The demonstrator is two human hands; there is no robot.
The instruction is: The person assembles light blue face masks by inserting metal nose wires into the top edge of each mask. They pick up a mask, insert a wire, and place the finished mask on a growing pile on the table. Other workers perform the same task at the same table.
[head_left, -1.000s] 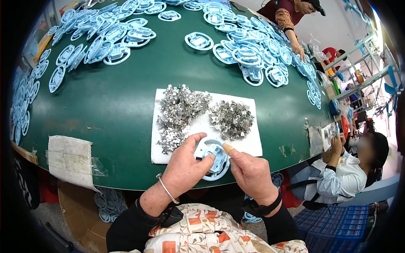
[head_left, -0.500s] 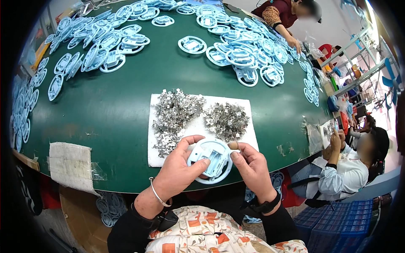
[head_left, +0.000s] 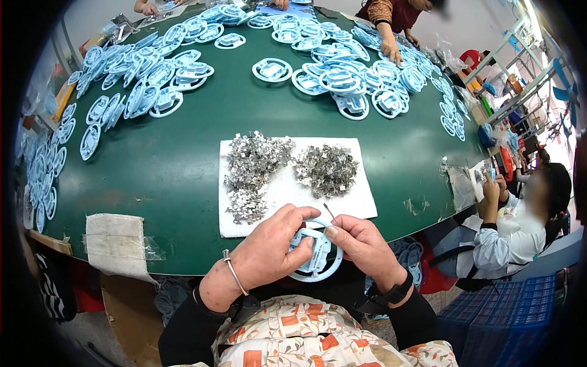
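Note:
My left hand (head_left: 269,248) is closed around the left side of a light blue plastic wheel-shaped part (head_left: 324,271), its thumb pressed on the raised middle. The part is held tilted at the table's near edge. Pinched in my right hand (head_left: 364,244) is a thin metal tool (head_left: 329,211) whose tip sticks out up and to the left; its kind I cannot make out. My right thumb lies at the part's upper right rim. Beyond my hands, a white foam sheet (head_left: 284,199) bears a left heap of small metal clips (head_left: 254,171) and a right heap (head_left: 327,170).
Many blue wheel-shaped parts (head_left: 342,79) lie piled across the far side of the green table (head_left: 153,183). A pale cloth pad (head_left: 116,244) is taped at the near left edge. A co-worker's hand (head_left: 390,52) reaches into the far pile; another person (head_left: 513,232) sits at right.
The blue part has tilted and come slightly nearer to me. The metal tool's tip now shows beyond its rim. At the back, the co-worker's hand has moved left over the pile.

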